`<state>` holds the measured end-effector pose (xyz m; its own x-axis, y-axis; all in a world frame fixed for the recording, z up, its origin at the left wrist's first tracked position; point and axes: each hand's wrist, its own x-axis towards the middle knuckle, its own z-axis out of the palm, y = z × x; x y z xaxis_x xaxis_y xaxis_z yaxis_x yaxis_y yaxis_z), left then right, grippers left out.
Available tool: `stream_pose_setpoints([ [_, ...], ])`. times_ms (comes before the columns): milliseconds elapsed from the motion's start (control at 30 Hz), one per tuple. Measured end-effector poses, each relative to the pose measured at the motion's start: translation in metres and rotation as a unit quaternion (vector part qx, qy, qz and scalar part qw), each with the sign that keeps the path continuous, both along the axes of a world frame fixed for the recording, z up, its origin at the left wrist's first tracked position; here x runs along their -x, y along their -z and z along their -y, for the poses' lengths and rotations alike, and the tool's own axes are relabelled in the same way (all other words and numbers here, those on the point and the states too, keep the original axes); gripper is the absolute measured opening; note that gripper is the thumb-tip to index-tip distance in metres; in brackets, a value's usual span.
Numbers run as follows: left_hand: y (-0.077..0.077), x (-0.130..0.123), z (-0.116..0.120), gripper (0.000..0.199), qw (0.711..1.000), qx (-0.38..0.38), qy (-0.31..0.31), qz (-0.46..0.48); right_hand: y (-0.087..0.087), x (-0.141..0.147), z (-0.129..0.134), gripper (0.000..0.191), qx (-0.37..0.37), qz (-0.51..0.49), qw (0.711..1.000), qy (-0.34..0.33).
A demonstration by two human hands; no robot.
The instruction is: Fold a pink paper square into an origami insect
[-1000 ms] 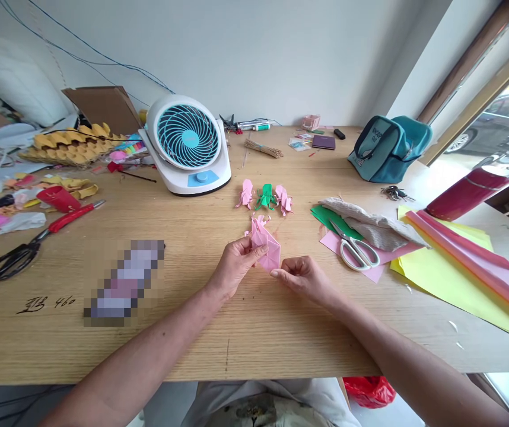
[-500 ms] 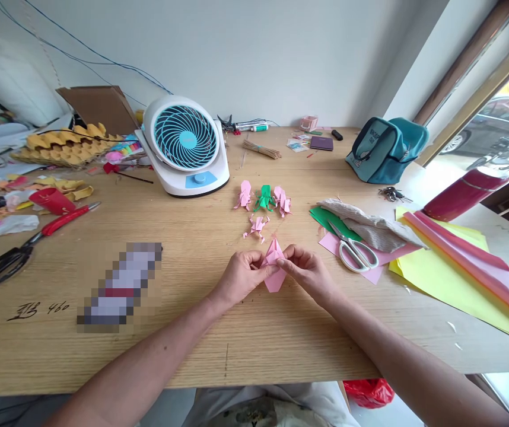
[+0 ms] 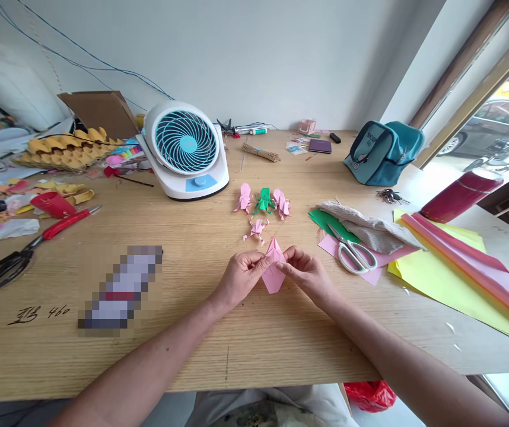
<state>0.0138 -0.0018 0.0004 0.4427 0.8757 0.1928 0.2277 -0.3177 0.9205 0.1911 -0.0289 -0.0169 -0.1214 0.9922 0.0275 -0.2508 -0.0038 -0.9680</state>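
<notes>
A folded pink paper piece (image 3: 273,280), pointed at the top and wider below, is held between both hands near the table's front. My left hand (image 3: 242,274) pinches its left edge with thumb and fingers. On the other side, my right hand (image 3: 304,271) grips the right edge, its thumb on the paper's face. Just beyond lies a small pink origami figure (image 3: 258,227) with thin curled legs. Behind that figure stand a green origami figure (image 3: 264,200) and pink ones to its left (image 3: 245,197) and right (image 3: 282,203).
White-handled scissors (image 3: 356,256) lie on pink and green paper beside a grey cloth (image 3: 370,228). Yellow sheets (image 3: 450,284) and a red bottle (image 3: 461,194) are at right. A fan (image 3: 186,148) stands behind, left; black-handled shears (image 3: 12,268) lie far left.
Both thumbs have shifted slightly outward on the pink paper, so more of its middle shows. Both hands still hold it in nearly the same place.
</notes>
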Motion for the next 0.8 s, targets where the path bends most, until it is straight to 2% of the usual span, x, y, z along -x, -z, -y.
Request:
stream_pose_setpoints([
  [233,-0.006,-0.002,0.003,0.042,1.000,0.007,-0.005,0.006,-0.003,0.001,0.001,0.037,-0.010,0.006,1.000,0.022],
  [367,-0.004,-0.003,0.001,0.029,0.999,0.012,-0.010,0.039,-0.003,0.001,0.001,0.038,-0.018,0.014,0.999,0.028],
  [533,0.000,-0.003,-0.002,0.025,0.999,0.021,-0.013,0.040,-0.002,0.001,0.001,0.039,-0.028,0.026,0.999,0.027],
  [800,-0.002,-0.002,0.001,0.029,0.985,0.147,-0.001,0.088,-0.011,-0.003,0.005,0.034,-0.050,0.066,0.997,0.004],
])
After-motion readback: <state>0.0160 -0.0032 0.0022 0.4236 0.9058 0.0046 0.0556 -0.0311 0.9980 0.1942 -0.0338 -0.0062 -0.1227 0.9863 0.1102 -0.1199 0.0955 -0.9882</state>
